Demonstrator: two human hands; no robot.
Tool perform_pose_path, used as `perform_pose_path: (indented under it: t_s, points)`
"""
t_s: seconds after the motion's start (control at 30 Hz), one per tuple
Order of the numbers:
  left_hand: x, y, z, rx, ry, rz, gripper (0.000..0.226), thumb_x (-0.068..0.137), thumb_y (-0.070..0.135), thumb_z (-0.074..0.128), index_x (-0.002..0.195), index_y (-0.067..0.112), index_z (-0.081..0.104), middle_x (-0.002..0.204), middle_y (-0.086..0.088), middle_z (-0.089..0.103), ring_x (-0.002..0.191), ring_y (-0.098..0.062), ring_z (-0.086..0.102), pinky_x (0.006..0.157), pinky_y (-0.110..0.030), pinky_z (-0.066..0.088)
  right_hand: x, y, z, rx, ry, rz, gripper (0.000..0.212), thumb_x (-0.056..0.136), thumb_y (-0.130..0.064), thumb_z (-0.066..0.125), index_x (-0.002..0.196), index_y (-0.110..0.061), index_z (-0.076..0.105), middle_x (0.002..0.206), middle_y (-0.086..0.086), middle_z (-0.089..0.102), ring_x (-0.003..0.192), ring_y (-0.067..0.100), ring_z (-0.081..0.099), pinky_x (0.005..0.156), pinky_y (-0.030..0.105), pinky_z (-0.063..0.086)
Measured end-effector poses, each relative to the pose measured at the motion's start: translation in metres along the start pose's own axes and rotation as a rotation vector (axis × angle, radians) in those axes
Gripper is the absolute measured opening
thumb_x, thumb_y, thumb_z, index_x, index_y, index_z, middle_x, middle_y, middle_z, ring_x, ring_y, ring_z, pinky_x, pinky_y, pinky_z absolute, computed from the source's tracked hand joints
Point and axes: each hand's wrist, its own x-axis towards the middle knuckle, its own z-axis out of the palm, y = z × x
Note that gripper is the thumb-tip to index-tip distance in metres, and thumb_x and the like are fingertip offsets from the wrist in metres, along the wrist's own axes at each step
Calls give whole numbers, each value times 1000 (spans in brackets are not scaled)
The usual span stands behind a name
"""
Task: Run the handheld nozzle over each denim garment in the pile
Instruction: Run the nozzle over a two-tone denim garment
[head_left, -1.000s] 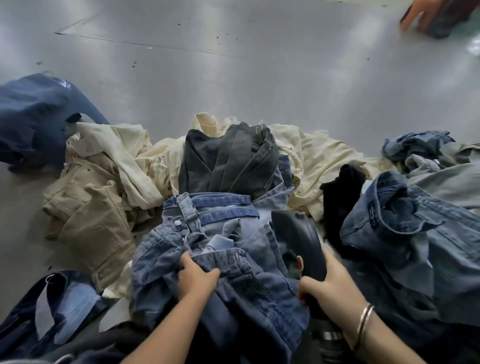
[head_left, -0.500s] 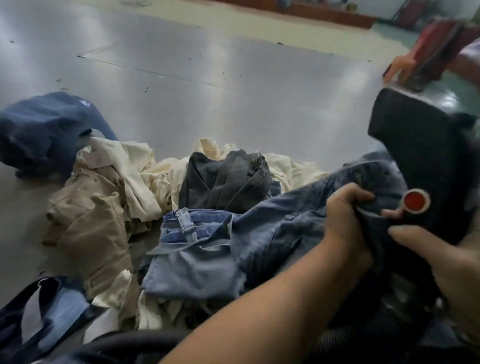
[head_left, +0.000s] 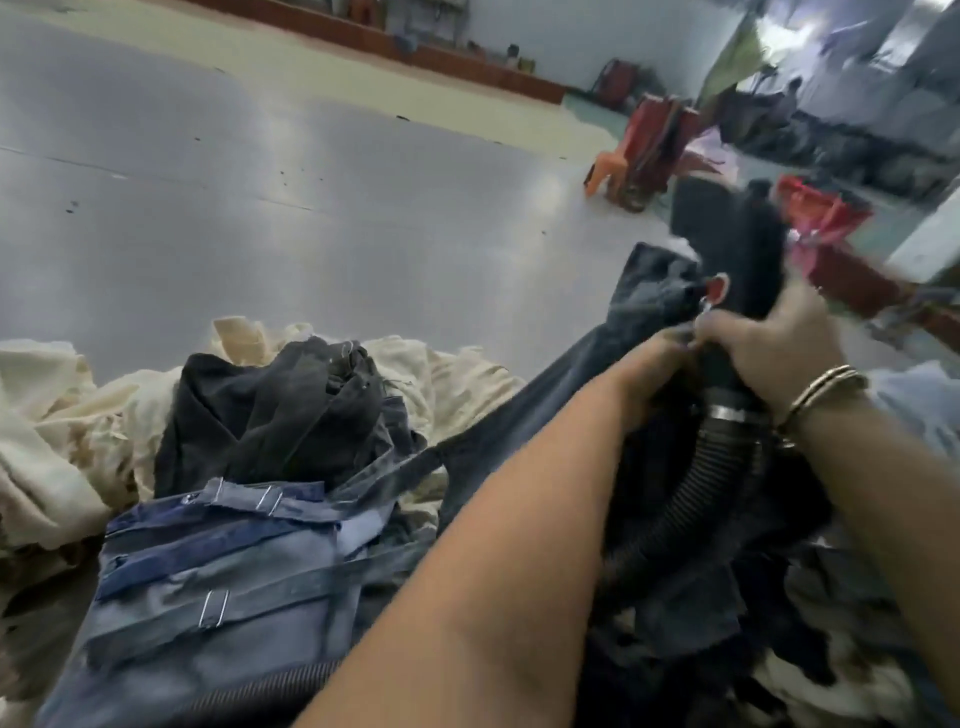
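at nine o'clock a heap of cream cloth (head_left: 47, 447) spreads along the edge of the pile, more than one piece by the look, the count not clear. just right of it, at about seven o'clock, one black garment (head_left: 270, 415) sits bunched up, and below it one blue denim garment (head_left: 218, 582) lies folded with its belt loops showing, touching the black one. a ribbed black hose (head_left: 249, 696) peeks out under it at six o'clock. all of this rests on the grey tabletop (head_left: 311, 208), which runs off toward twelve o'clock.

now the arms: two bare forearms come in from five o'clock. the left hand (head_left: 660, 364) is at three o'clock, its fingers curled into one dark denim garment (head_left: 566, 400), gripping it and lifting it off the pile toward the nozzle. the cloth stretches from the pile up to the hand. the right hand (head_left: 779, 343), just beside the left and touching it, has its fingers wrapped round the neck of the single black handheld nozzle (head_left: 727, 234), which points up toward one o'clock with a red button (head_left: 719, 286) on its side. the lifted denim's top edge lies against the nozzle body. two thin bangles (head_left: 815, 389) ring the right wrist, and the corrugated hose drops from the nozzle with one metal clamp (head_left: 732, 413). far back at one o'clock, red and orange shapes, blurred.
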Motion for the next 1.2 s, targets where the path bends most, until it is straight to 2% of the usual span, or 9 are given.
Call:
perform_pose_path:
  t_s: [0.03,0.07,0.17,0.37,0.53,0.73,0.83,1.0,1.2]
  points:
    - [-3,-29,-17,355,93,-77,25,95,12,43,113,4,60,109,-18,63,95,-28,63,76,-34,47,-40,7,-4,-73,-158,-2,44,55,-66,51,44,-32,25,33,2,20,24,11,23,42,-7,9]
    - [-12,-59,-35,688,177,-150,30,94,11,46,119,0,58,120,-21,60,108,-33,58,85,-36,47,-39,5,-8,-117,-220,-11,28,62,-38,72,55,-33,46,33,-14,29,21,0,25,42,-6,20]
    - [-62,-147,-98,1065,283,-388,45,90,20,52,132,6,47,137,-21,44,124,-35,45,99,-40,42,-49,48,-17,-260,-201,119,24,75,8,63,93,-6,54,68,13,60,39,11,58,38,22,46]
    - [-192,-259,-190,1471,312,-827,115,78,54,70,152,21,-12,157,-13,-23,146,-36,-12,110,-68,8,-125,110,40,-408,-522,55,33,71,1,65,84,-27,53,71,-5,62,58,5,59,60,27,51]
    - [-205,-274,-220,1712,367,-708,84,85,38,64,151,20,14,152,-10,21,137,-31,27,105,-46,31,-163,138,86,-461,-723,111,34,63,-16,64,92,-30,55,79,-10,63,72,1,58,59,13,46]
    - [-188,-256,-244,1905,340,-255,25,74,32,73,96,22,68,105,-4,63,98,-24,59,82,-35,45,-172,152,125,-457,-801,51,46,70,-8,66,101,-39,51,83,-19,61,76,-10,56,62,3,40]
    - [-175,-234,-276,1859,401,-464,34,93,30,53,125,21,59,141,-9,44,133,-28,38,110,-48,26,-170,153,133,-445,-800,30,56,69,-10,65,108,-46,47,89,-19,63,83,-7,58,63,3,43]
    - [-168,-238,-274,1955,239,-498,30,95,16,43,124,15,51,125,-8,60,122,-28,47,101,-42,29,-163,150,140,-448,-795,30,52,71,-9,66,115,-33,52,96,-8,66,91,11,62,75,22,49]
    - [-175,-233,-280,1812,307,-663,36,95,20,44,131,17,48,145,-11,39,136,-29,32,112,-52,22,-163,141,143,-368,-780,23,41,56,-21,59,94,-36,53,89,0,67,87,21,64,79,38,54]
